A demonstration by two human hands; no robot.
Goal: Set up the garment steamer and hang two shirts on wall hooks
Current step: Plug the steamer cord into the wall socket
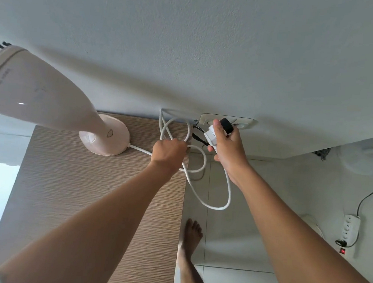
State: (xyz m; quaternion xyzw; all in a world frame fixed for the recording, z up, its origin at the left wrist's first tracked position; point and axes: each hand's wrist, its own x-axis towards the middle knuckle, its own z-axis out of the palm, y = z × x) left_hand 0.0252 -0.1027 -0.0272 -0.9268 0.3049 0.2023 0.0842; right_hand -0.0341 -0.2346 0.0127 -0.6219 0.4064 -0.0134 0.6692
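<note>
Head view, looking down along a wall. Found garment steamer [50,99] standing upright on its round base at the back of the wood surface [87,200], close to the wall, bristled head toward upper left. Traced cord [207,201], white, from the base past the surface's right edge, hanging in loose loops below the wall socket [247,121].

Recorded left hand [169,153] at the surface's right edge, fingers curled tight round a bunch of cord loops. Recorded right hand [227,149] wrapped round the white plug [211,137], thumb on top, plug held right at the socket plate beside a black plug [227,125] seated there. Pins hidden by the hand; seating in the socket not determinable.

Judged step: plugging in the steamer. No shirts or hooks in view, so hanging presumably not begun.

Handling, as judgement:
- Steamer body hard, glossy plastic, probably slippery; tall on a small base, so likely to tip under a cord tug. Best taken at the narrow neck above the base.
- Cord soft and springy, prone to tangling; worth keeping slack.
- Plug rigid; best gripped by the body, clear of the pins.

Also noted: power strip [350,230] on the tiled floor at right, bare foot [193,231] beside the surface.
</note>
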